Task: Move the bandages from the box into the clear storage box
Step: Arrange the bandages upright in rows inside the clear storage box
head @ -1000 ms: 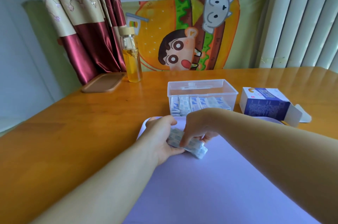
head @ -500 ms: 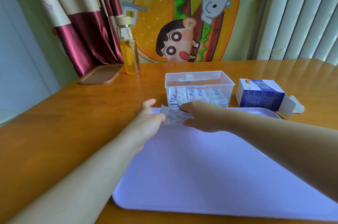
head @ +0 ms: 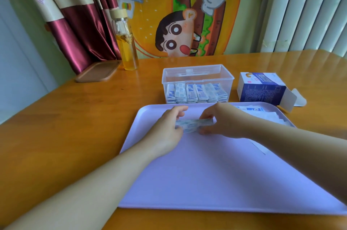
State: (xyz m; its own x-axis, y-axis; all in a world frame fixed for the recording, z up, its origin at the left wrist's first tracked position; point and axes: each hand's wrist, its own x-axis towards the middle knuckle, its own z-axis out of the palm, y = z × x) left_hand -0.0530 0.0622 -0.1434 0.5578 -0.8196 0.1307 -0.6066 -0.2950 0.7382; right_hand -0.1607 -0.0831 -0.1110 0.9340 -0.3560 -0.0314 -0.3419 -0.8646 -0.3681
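A small stack of wrapped bandages (head: 193, 125) is held between both hands over the far part of the lilac tray (head: 206, 182). My left hand (head: 169, 126) grips its left end and my right hand (head: 219, 121) pinches its right end. Just beyond the tray stands the clear storage box (head: 197, 74), open, with several bandages upright in a row inside. The blue and white bandage box (head: 261, 89) lies to its right with its flap open. More loose bandages (head: 262, 114) lie on the tray's far right corner, partly hidden by my right forearm.
A glass bottle of yellow liquid (head: 126, 42) and a brown wooden tray (head: 97, 71) stand at the back left of the wooden table (head: 65, 126). A cartoon chair cover, a curtain and blinds lie behind the table.
Both hands gathered the bandage stack on the tray, lifted it toward the clear box, and now hold it a little nearer me again. The camera view tilted, showing more of the tray.
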